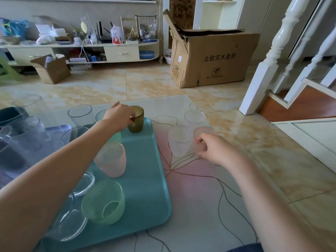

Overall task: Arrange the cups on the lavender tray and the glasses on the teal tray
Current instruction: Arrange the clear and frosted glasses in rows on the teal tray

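Note:
The teal tray lies in the middle of the glass table. On it stand a green glass, a pink glass and, at the far corner, an amber glass. My left hand grips the amber glass at its rim. My right hand holds a frosted pink glass standing on the table right of the tray. Two frosted white glasses stand beside it. The lavender tray lies at the left with grey cups on it.
Clear glasses and clear bowls crowd the tray's left side. A large cardboard box stands on the tiled floor behind the table. White stair posts rise at the right. A cluttered low cabinet lines the back wall.

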The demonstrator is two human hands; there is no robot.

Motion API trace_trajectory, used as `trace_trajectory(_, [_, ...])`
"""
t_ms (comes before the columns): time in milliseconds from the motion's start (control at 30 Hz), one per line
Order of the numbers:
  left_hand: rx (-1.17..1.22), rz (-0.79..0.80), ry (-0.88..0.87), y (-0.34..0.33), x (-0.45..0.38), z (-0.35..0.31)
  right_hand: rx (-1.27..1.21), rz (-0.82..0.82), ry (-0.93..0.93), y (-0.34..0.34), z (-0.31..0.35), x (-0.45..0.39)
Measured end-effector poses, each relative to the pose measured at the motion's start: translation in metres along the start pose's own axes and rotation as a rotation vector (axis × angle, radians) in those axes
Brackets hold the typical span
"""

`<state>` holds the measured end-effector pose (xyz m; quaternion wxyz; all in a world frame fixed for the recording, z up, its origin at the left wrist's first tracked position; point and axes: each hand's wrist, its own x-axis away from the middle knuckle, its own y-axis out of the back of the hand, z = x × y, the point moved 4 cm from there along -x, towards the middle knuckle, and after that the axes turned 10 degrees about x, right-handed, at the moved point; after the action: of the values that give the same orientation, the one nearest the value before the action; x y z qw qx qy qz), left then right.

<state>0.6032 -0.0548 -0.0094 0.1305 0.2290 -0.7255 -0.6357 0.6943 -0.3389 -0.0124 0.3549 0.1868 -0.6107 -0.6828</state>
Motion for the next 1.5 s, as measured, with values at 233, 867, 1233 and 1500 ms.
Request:
trace_trajectory(233, [0.064,-0.045,-0.058,0.019,0.014,-0.012,-0.011,-0.208,-0.12,0.02,-0.009,0.003])
trace_trajectory(867, [0.117,-0.17,-0.381,0.055,0.073,-0.067,-0.101,-0.452,0.302,0.037,0.065,0.034])
trace_trajectory(1233, [0.056,0.007,-0.317,0.013,0.058,-0.022,0.163,-0.163,0.116,-0.002,0.054,0.005])
trace_trajectory(1500, [0.054,0.058,-0.279,0.0,0.058,-0.015,0.132,-0.173,0.113,-0.01,0.053,-0.004])
